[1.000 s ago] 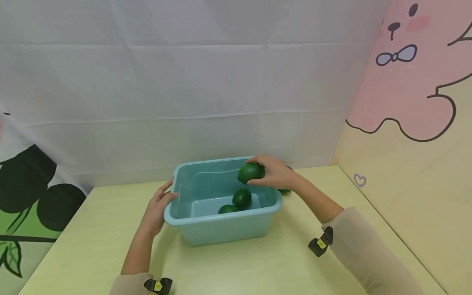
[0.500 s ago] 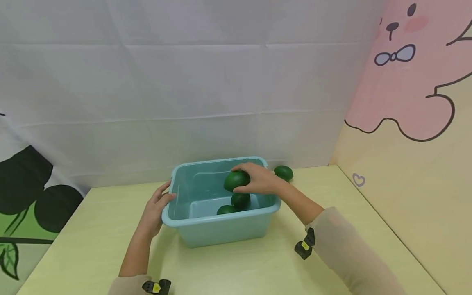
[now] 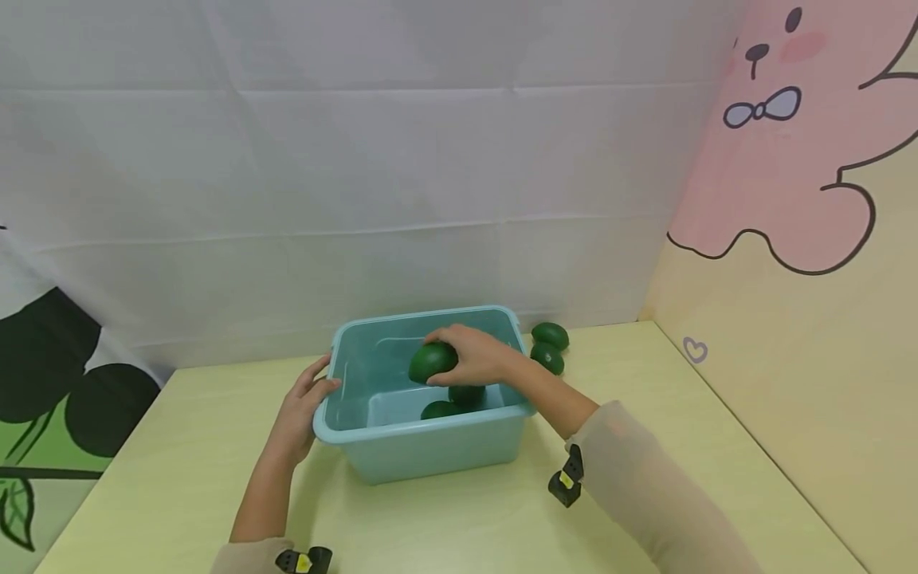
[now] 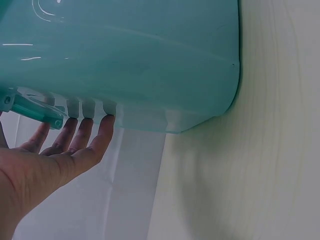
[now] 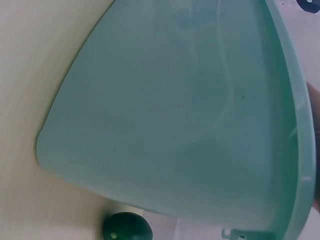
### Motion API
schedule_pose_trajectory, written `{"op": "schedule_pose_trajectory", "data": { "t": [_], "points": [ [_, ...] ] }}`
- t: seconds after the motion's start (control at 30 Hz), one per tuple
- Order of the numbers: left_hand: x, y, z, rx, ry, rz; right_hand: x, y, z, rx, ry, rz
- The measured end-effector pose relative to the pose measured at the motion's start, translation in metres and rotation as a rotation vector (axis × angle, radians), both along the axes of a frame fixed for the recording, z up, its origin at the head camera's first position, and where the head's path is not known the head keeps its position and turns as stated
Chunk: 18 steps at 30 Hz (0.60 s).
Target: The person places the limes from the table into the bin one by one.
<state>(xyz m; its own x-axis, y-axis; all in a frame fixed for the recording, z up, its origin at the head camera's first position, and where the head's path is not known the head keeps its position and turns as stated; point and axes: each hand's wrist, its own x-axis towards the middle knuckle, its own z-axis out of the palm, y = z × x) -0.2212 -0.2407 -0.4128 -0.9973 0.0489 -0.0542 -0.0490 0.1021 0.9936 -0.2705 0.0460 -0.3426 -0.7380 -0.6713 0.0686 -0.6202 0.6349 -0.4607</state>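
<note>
A light blue plastic basin (image 3: 423, 430) stands on the table. My left hand (image 3: 301, 406) holds its left rim, the thumb at the edge; in the left wrist view the fingertips (image 4: 107, 120) touch the outer wall. My right hand (image 3: 473, 356) grips a dark green avocado (image 3: 432, 363) over the inside of the basin, thumb below and fingers above. Two more avocados lie on the basin floor, one (image 3: 439, 410) near the front wall and the other (image 3: 468, 395) partly covered by the right hand. In the right wrist view the basin wall (image 5: 165, 110) hides most of that hand.
Right of the basin, two avocados lie on the table, one (image 3: 550, 335) behind the other (image 3: 547, 359). A white cloth wall (image 3: 358, 159) stands close behind the basin. A printed wall (image 3: 789, 335) borders the table (image 3: 179, 478) on the right.
My right hand has moved left and slightly down with the avocado, from the basin's right rim to over its middle. Two avocados on the table have come into view. The left hand stays put.
</note>
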Motion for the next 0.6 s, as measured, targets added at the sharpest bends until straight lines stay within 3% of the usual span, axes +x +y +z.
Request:
{"op": "schedule_pose_trajectory", "data": {
  "t": [0.33,0.6],
  "points": [
    [0.000,0.001,-0.001,0.000,0.006,0.008,0.001,-0.019,-0.002,-0.001,0.002,0.039],
    [0.000,0.000,-0.002,-0.002,0.011,0.001,-0.003,-0.015,0.000,-0.003,0.001,-0.004]
  ]
}}
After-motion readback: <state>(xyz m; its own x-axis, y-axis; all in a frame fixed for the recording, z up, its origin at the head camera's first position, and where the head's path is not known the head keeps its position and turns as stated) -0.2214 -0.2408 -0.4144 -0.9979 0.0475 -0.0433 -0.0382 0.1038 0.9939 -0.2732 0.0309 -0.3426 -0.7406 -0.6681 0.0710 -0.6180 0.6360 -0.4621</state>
